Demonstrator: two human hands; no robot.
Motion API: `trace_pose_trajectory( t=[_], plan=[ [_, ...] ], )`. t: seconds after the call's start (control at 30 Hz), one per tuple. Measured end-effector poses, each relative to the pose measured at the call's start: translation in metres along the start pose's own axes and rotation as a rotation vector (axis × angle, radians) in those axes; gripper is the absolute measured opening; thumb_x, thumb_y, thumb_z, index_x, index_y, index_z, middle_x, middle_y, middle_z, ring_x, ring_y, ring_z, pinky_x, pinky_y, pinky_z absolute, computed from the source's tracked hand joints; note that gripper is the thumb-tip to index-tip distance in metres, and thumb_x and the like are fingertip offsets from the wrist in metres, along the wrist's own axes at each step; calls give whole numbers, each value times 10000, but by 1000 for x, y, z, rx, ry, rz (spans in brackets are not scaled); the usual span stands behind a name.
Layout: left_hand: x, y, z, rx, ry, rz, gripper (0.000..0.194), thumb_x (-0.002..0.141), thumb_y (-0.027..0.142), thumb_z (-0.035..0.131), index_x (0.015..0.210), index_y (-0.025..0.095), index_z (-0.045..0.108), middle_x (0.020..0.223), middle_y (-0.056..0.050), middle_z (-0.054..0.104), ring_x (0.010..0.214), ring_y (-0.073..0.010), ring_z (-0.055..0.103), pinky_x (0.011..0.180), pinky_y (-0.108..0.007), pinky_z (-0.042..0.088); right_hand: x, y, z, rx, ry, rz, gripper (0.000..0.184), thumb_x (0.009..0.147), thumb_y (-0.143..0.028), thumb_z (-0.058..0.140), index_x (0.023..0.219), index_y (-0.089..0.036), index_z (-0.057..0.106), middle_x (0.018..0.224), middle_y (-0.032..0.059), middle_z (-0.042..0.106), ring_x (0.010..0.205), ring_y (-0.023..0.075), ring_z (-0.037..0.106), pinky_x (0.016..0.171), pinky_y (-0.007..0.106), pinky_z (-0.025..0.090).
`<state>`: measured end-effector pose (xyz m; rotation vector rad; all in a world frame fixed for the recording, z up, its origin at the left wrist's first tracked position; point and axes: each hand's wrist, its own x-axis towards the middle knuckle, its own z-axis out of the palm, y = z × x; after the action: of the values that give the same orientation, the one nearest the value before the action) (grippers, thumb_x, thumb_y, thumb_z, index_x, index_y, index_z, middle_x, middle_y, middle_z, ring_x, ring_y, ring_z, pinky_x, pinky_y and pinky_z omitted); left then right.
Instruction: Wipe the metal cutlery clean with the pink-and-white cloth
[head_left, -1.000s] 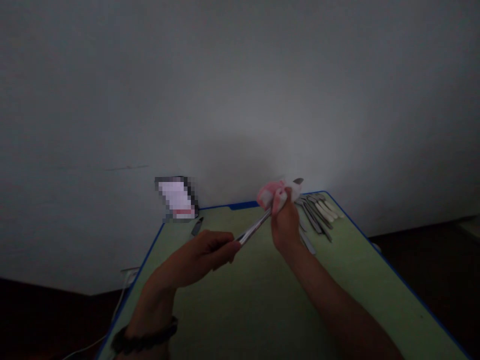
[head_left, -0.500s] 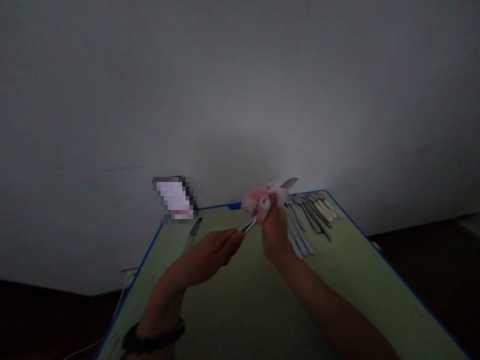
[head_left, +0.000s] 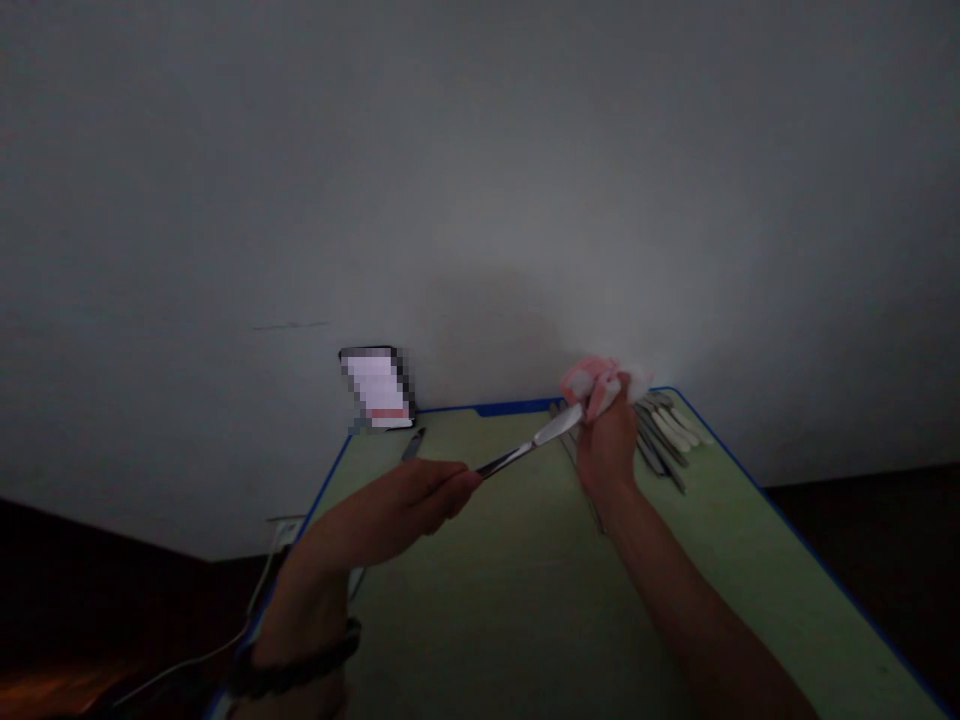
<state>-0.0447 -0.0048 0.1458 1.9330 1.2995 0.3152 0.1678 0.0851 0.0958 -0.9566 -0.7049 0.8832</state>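
Note:
My left hand [head_left: 420,505] is closed round the handle end of a shiny table knife [head_left: 517,455], held above the table with its blade slanting up to the right. In my right hand [head_left: 609,435] is a bunched pink and white cloth [head_left: 592,385], which meets the tip of the blade. Whether the cloth wraps the tip or only touches it is hard to see. Another knife [head_left: 412,443] lies on the table, partly hidden behind my left hand and wrist.
Several pieces of cutlery [head_left: 664,440], some with white handles, lie at the table's far right. A phone [head_left: 379,385] leans on the wall behind the blue-edged green table [head_left: 480,620]. A white cable [head_left: 259,585] hangs at the left.
The cloth in my right hand has slid along the knife towards the blade tip, baring most of the blade. The view has shifted slightly left.

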Motion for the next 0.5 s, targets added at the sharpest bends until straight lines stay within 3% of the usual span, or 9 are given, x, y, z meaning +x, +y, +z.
trace_pose_trajectory(
  t=[0.07, 0.2, 0.3, 0.4, 0.5],
  plan=[
    [7, 5, 5, 37, 21, 2, 429, 930, 492, 306, 656, 187, 434, 575, 48, 417, 521, -101, 409, 506, -217, 329, -14, 1, 6, -67, 8, 25, 477, 850, -602, 358, 684, -180, 507, 588, -30, 500, 567, 111, 436, 607, 247, 354],
    [25, 10, 22, 207, 109, 35, 444, 946, 459, 267, 683, 178, 488, 595, 14, 527, 538, -119, 477, 527, -231, 353, -51, 9, 19, -114, -101, 123, 509, 848, -617, 338, 712, -178, 555, 589, -21, 524, 580, 118, 463, 614, 247, 365],
    [37, 9, 36, 432, 222, 21, 429, 967, 390, 237, 866, 165, 588, 774, -64, 663, 664, -168, 592, 611, -269, 401, -73, 20, 26, -62, -228, 225, 486, 811, -626, 408, 739, -177, 582, 648, 2, 575, 628, 132, 506, 614, 249, 378],
    [41, 9, 42, 645, 281, -104, 414, 971, 382, 234, 1093, 172, 568, 829, -105, 696, 685, -223, 642, 608, -306, 418, -76, 28, 27, -35, -278, 338, 450, 767, -616, 491, 741, -179, 597, 689, 11, 600, 665, 142, 528, 609, 250, 385],
    [35, 12, 37, 698, 301, -157, 433, 963, 441, 227, 1116, 210, 560, 818, -90, 701, 692, -244, 654, 586, -308, 425, -56, 28, 22, -4, -238, 334, 408, 763, -584, 525, 689, -186, 580, 633, -14, 565, 607, 119, 494, 597, 242, 382]
  ],
)
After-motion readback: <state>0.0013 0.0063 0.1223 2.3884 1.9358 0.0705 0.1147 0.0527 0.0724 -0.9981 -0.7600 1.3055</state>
